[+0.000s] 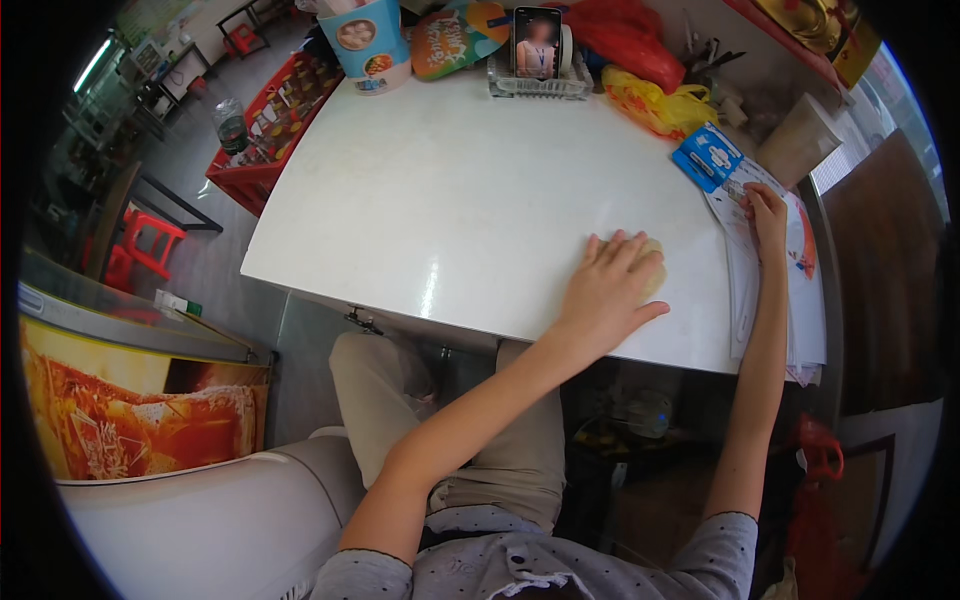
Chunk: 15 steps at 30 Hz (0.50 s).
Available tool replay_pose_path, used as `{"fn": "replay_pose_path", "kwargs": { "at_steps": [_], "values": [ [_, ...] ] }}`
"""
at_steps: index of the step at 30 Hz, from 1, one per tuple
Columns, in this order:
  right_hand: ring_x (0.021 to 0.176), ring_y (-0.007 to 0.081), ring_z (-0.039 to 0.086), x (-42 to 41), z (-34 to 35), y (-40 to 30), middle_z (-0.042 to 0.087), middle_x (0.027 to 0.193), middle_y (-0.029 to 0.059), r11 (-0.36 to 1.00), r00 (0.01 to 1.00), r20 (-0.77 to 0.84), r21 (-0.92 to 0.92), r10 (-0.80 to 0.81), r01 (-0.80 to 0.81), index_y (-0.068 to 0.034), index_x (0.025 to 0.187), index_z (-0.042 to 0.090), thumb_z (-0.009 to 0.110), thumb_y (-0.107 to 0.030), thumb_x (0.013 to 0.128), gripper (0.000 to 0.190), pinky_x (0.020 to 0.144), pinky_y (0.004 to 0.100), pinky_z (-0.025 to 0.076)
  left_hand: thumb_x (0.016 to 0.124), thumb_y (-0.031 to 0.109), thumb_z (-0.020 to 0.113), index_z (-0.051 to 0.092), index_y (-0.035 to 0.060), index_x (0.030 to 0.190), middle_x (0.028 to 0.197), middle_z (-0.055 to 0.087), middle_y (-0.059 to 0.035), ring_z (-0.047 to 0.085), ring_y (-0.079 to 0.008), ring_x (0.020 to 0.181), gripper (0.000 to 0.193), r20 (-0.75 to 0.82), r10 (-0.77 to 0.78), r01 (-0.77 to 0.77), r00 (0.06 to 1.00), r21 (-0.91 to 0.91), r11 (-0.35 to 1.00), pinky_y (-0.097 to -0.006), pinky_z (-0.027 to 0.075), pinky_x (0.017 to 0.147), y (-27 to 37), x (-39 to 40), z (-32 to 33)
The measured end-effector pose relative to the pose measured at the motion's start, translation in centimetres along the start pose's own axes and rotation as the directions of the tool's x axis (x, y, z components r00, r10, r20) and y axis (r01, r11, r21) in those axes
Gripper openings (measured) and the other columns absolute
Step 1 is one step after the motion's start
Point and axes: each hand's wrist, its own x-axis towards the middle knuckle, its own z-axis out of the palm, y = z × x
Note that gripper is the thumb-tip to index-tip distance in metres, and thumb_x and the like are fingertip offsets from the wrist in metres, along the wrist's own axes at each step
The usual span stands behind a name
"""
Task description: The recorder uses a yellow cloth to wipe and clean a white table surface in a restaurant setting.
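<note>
My left hand (611, 289) lies palm down on the white tabletop (450, 180), fingers spread over a beige sponge or folded cloth (655, 274). The pad is pressed flat under the palm, and only its far and right edges show. At the right side of the table, my right hand (769, 217) rests over a stack of papers (750, 300) with its fingers bent. Its fingertips are close to the printed top sheet, just below a blue printed packet (709, 157). Whether they pinch a sheet is unclear.
Along the back stand a blue paper tub (367, 49), a hand fan (459, 41), a phone (537, 45) on a glass tray (536, 86), red (630, 37) and yellow plastic bags (660, 105). A red bottle crate (274, 131) adjoins the left edge; a beige container (801, 141) stands right.
</note>
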Motion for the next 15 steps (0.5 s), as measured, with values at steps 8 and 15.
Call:
{"fn": "replay_pose_path", "kwargs": {
  "at_steps": [8,15],
  "values": [
    [0.053,0.0047,0.044,-0.8,0.3,-1.1,0.057,0.066,0.0012,0.999,1.0,-0.011,0.03,0.023,-0.023,-0.002,0.09,0.063,0.055,-0.011,0.083,0.013,0.046,0.0169,0.032,0.082,0.029,0.057,0.047,0.0176,0.122,0.129,0.045,-0.0084,0.039,-0.0265,0.122,0.043,0.106,-0.11,0.099,0.988,0.099,0.99,-0.0527,0.022,0.101,-5.0,0.7,-3.0],
    [0.053,0.0044,0.044,-0.5,-0.2,-0.6,0.057,0.066,0.0013,0.997,1.0,-0.001,0.068,0.026,-0.026,-0.001,0.091,0.062,0.055,-0.01,0.083,0.014,0.046,0.0163,0.031,0.083,0.027,0.057,0.046,0.0197,0.124,0.127,0.047,-0.0076,0.04,-0.028,0.122,0.043,-0.067,-0.424,0.428,0.903,0.22,0.877,-0.0569,0.015,0.101,-12.7,-3.0,-11.5]
  ]
}}
